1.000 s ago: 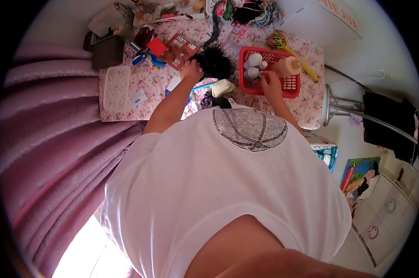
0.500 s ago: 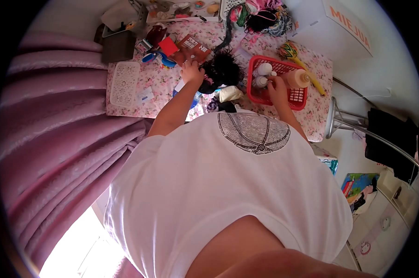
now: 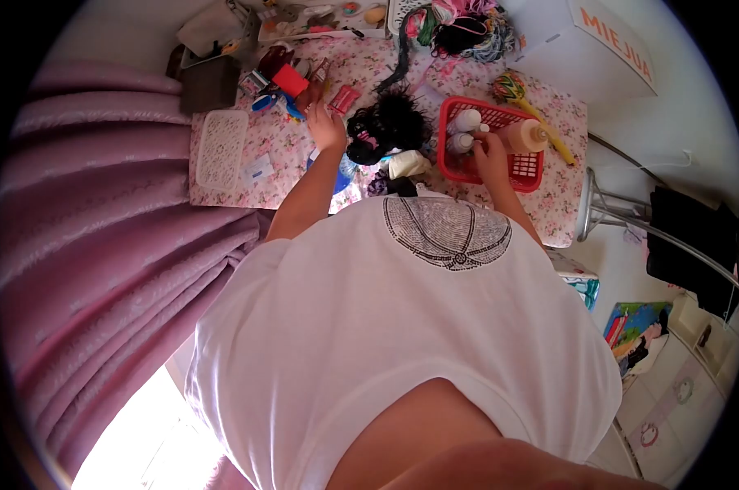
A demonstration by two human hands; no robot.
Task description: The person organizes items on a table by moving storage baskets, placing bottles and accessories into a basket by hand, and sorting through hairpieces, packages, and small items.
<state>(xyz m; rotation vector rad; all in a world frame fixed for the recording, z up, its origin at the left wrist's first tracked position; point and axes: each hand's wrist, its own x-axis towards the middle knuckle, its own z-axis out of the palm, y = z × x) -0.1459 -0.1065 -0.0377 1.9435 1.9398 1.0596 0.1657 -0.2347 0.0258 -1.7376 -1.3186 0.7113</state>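
Note:
My left hand (image 3: 323,124) is closed on a brown packet (image 3: 310,95), which is tilted so that its printed face hardly shows. Near those fingers are a red square piece (image 3: 290,81), a blue-handled tool (image 3: 265,103) and a small red packet (image 3: 345,99). A black fluffy bundle (image 3: 395,118) lies to the right of this hand. Inside the red basket (image 3: 535,184), my right hand (image 3: 490,153) has its fingers drawn together beside white bottles (image 3: 467,122) and a peach-coloured bottle (image 3: 523,137). What those fingertips grip, if anything, is hidden.
A white lace-pattern tray (image 3: 221,149) lies on the flowered tablecloth at left. Yarn (image 3: 475,37) is heaped at the back, with a yellow stick (image 3: 553,135) beside the basket. A white box (image 3: 582,49) stands at the back right; pink curtains (image 3: 124,180) hang at left.
My left hand has moved a little left, and the brown packet has tipped up from lying flat. The small red packet now shows. My right hand stays in the basket.

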